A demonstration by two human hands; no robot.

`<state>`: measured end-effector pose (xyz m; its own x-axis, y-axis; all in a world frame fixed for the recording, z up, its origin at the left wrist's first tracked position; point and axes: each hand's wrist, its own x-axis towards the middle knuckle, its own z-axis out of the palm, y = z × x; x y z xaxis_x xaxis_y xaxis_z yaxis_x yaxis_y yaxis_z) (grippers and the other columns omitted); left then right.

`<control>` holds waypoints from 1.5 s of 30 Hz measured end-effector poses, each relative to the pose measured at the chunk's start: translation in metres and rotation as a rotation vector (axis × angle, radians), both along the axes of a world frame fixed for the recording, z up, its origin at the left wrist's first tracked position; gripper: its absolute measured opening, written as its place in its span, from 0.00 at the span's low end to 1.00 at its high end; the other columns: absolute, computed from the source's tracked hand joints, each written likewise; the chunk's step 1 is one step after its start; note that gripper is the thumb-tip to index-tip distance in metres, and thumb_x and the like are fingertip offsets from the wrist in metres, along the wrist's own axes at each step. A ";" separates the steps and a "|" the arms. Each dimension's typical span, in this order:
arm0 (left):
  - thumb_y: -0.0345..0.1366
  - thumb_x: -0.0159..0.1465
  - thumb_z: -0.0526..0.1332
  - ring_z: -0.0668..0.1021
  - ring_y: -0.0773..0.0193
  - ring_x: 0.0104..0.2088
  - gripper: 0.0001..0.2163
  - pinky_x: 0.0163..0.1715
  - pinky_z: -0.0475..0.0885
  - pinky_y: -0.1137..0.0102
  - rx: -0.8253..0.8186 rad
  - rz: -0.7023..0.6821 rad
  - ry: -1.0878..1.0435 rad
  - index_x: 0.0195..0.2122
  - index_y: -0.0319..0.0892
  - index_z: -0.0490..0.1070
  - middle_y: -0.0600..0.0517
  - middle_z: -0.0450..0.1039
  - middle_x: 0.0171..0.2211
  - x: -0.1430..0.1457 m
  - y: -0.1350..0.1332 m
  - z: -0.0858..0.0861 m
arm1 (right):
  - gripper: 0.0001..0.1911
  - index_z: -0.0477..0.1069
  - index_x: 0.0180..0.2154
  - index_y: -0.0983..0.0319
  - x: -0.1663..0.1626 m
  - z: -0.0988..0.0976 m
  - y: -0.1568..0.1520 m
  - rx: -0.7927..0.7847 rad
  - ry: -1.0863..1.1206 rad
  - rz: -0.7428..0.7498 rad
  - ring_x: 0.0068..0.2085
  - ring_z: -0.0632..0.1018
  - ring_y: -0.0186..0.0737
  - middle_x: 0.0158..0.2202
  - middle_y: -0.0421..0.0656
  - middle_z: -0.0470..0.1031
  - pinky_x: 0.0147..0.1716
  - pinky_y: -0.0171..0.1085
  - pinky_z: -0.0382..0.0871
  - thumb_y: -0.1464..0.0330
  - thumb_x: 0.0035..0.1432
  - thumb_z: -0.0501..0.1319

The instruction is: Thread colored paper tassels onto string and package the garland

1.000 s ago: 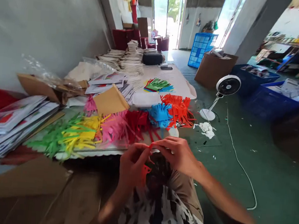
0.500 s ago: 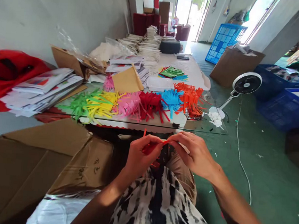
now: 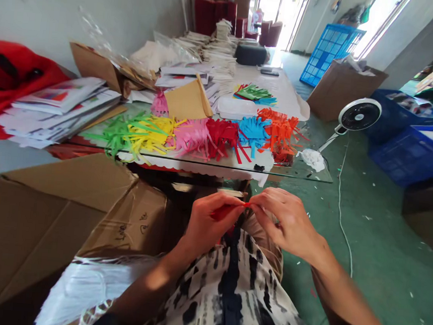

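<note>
Above my lap, my left hand point(image 3: 214, 215) pinches a red paper strip point(image 3: 222, 212), part of which is tucked inside the palm. My right hand point(image 3: 285, 219) grips the strip's other end between thumb and fingertips, so both sets of fingertips nearly meet. In front, along the glass table edge, lie fringed paper bundles: green point(image 3: 118, 132), yellow point(image 3: 153, 131), pink point(image 3: 193, 136), dark red point(image 3: 222, 136), blue point(image 3: 254, 134) and orange point(image 3: 280, 128). How far the red strip runs inside my left hand is hidden.
An open cardboard box point(image 3: 56, 219) stands at my left, with white strips point(image 3: 84, 287) below it. Stacked papers point(image 3: 58, 110) and a brown envelope point(image 3: 187, 99) lie on the table. A white fan point(image 3: 359, 114) is at the right, its cable on the green floor.
The view has tilted downward slightly, so the table sits higher in the picture. Both hands keep pinching the red strip; the end that stuck up behind my left hand no longer shows.
</note>
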<state>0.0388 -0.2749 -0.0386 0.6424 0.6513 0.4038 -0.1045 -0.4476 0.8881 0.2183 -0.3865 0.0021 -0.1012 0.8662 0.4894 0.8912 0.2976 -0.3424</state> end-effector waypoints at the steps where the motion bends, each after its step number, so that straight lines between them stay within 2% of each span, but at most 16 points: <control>1: 0.33 0.67 0.68 0.80 0.68 0.32 0.01 0.36 0.74 0.74 0.019 0.001 0.001 0.37 0.43 0.81 0.53 0.82 0.34 -0.001 -0.001 0.000 | 0.08 0.73 0.43 0.63 -0.001 0.000 -0.002 -0.024 -0.015 -0.008 0.35 0.75 0.40 0.35 0.44 0.78 0.36 0.39 0.64 0.70 0.73 0.55; 6: 0.30 0.65 0.68 0.79 0.68 0.32 0.01 0.37 0.73 0.73 0.072 -0.024 0.042 0.36 0.42 0.80 0.53 0.81 0.33 -0.003 -0.006 0.000 | 0.11 0.72 0.43 0.61 -0.004 0.006 -0.013 -0.177 -0.093 -0.016 0.37 0.79 0.40 0.37 0.44 0.80 0.40 0.41 0.64 0.67 0.76 0.52; 12: 0.36 0.67 0.68 0.81 0.64 0.35 0.04 0.38 0.74 0.71 -0.034 -0.064 0.046 0.40 0.43 0.81 0.51 0.82 0.35 -0.005 -0.011 -0.002 | 0.08 0.72 0.42 0.61 -0.006 0.004 -0.016 -0.046 -0.107 0.017 0.33 0.75 0.38 0.33 0.42 0.78 0.36 0.40 0.63 0.70 0.72 0.54; 15: 0.38 0.67 0.69 0.81 0.63 0.36 0.05 0.39 0.75 0.70 -0.019 -0.080 -0.001 0.41 0.44 0.83 0.49 0.82 0.35 -0.006 -0.013 -0.003 | 0.07 0.72 0.42 0.61 -0.006 0.001 -0.017 -0.010 -0.091 0.029 0.31 0.74 0.37 0.31 0.41 0.78 0.34 0.39 0.62 0.70 0.71 0.55; 25: 0.31 0.67 0.68 0.80 0.66 0.35 0.02 0.37 0.73 0.71 0.121 -0.068 -0.001 0.38 0.44 0.81 0.51 0.81 0.34 -0.007 -0.018 -0.006 | 0.15 0.74 0.45 0.62 -0.008 0.003 -0.032 -0.100 -0.205 -0.028 0.37 0.79 0.40 0.36 0.44 0.82 0.41 0.42 0.63 0.65 0.78 0.50; 29: 0.32 0.67 0.67 0.80 0.65 0.34 0.03 0.37 0.74 0.71 0.121 -0.075 0.017 0.38 0.44 0.81 0.51 0.81 0.34 -0.011 -0.018 -0.007 | 0.19 0.74 0.46 0.60 -0.009 0.003 -0.029 -0.127 -0.223 0.024 0.37 0.79 0.40 0.36 0.44 0.82 0.40 0.42 0.63 0.63 0.79 0.46; 34: 0.34 0.68 0.67 0.81 0.65 0.35 0.03 0.39 0.75 0.71 0.132 -0.037 0.028 0.38 0.45 0.81 0.52 0.82 0.34 -0.014 -0.018 -0.011 | 0.18 0.74 0.45 0.61 -0.012 0.002 -0.024 -0.145 -0.238 0.018 0.37 0.79 0.40 0.36 0.44 0.82 0.41 0.42 0.63 0.64 0.78 0.47; 40: 0.39 0.68 0.68 0.82 0.65 0.37 0.08 0.38 0.76 0.73 -0.057 -0.026 0.098 0.46 0.44 0.80 0.50 0.82 0.39 -0.014 -0.020 -0.013 | 0.16 0.74 0.43 0.60 -0.010 -0.003 -0.023 -0.162 -0.242 0.010 0.35 0.78 0.41 0.34 0.44 0.80 0.40 0.42 0.63 0.66 0.76 0.49; 45: 0.39 0.69 0.66 0.80 0.67 0.32 0.07 0.35 0.74 0.74 -0.088 -0.032 0.137 0.38 0.43 0.80 0.52 0.81 0.33 -0.012 -0.015 -0.016 | 0.15 0.74 0.43 0.60 -0.006 -0.010 -0.020 -0.172 -0.210 -0.010 0.38 0.79 0.42 0.37 0.45 0.82 0.43 0.43 0.64 0.66 0.76 0.50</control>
<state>0.0264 -0.2903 -0.0546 0.7085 0.6585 0.2536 0.0068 -0.3658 0.9307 0.2126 -0.4062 -0.0079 -0.1760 0.9362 0.3043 0.9506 0.2419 -0.1945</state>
